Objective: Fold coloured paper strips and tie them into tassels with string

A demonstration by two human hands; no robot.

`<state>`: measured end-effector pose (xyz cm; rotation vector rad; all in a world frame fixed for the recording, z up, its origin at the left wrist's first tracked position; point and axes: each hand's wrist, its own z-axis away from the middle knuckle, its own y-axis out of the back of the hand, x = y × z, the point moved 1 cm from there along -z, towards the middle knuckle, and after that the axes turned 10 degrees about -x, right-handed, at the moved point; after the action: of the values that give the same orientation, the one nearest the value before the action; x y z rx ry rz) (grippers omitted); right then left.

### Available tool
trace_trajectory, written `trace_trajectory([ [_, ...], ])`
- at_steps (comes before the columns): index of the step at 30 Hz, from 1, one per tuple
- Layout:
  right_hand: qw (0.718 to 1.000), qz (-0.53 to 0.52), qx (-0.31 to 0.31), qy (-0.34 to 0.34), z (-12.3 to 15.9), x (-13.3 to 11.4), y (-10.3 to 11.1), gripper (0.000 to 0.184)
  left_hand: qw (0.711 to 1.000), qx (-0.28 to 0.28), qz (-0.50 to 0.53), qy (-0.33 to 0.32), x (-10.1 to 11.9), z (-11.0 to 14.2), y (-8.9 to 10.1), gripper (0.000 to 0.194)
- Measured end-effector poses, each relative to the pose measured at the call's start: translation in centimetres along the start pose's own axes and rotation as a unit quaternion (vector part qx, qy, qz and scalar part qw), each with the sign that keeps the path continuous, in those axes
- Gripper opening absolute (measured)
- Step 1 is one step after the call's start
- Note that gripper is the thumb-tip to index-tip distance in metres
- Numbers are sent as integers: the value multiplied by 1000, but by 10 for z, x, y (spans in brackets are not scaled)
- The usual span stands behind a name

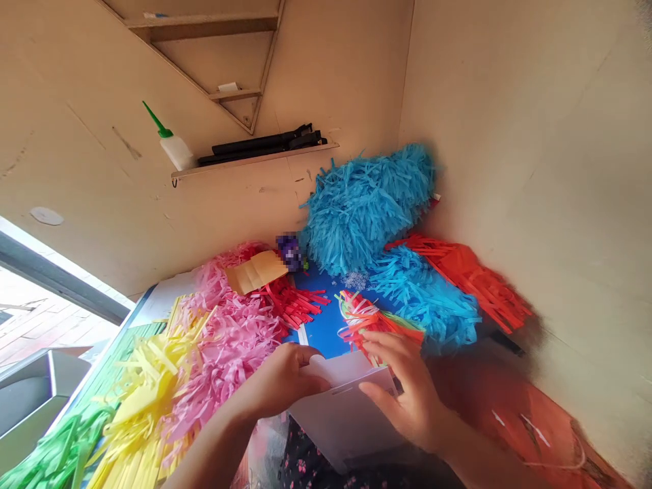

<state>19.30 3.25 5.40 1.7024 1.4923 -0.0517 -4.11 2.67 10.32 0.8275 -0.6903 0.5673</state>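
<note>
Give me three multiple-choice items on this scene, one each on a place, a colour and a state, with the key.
1. Where is the glue bottle? A on the blue board; B on the wooden shelf; C among the yellow paper fringe.
2. What colour is its nozzle? A red; B white; C green.
3. What state is the white card in? A held by the left hand and right hand; B flat on the blue board; C crumpled.
1 B: it sits on the shelf's end. 2 C: the tip shows green. 3 A: both hands grip it.

Card (343, 414) between left hand (280, 384), right hand (407, 394)
</note>
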Motion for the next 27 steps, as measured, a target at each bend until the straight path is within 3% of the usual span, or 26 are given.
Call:
trace_trajectory([
  [2,993,66,13,95,-9,-15,-1,21,1000,-15,6,-6,-1,-1,-1,24],
  [4,986,105,-16,127,-18,-26,-6,15,1000,-20,3,-8,0,-2,-2,21],
  [8,982,131,-63,123,-32,-35,-12,24,1000,-19,-1,-8,3,-4,-1,16],
  [11,976,113,-143,123,-39,-34,-7,26,999,-38,24,-12,3,-4,-1,16],
  [15,939,156,-288,106,-54,-30,3,19,991,-80,107,-16,1,-7,0,24],
  [18,917,161,-355,89,-63,-29,4,14,981,-97,170,-12,-4,-10,1,28],
  [22,905,168,-385,70,-69,-29,0,20,965,-108,239,4,-11,-11,0,32],
  [27,912,168,-372,39,-66,-27,-5,13,948,-116,295,25,-13,-5,-1,37],
])
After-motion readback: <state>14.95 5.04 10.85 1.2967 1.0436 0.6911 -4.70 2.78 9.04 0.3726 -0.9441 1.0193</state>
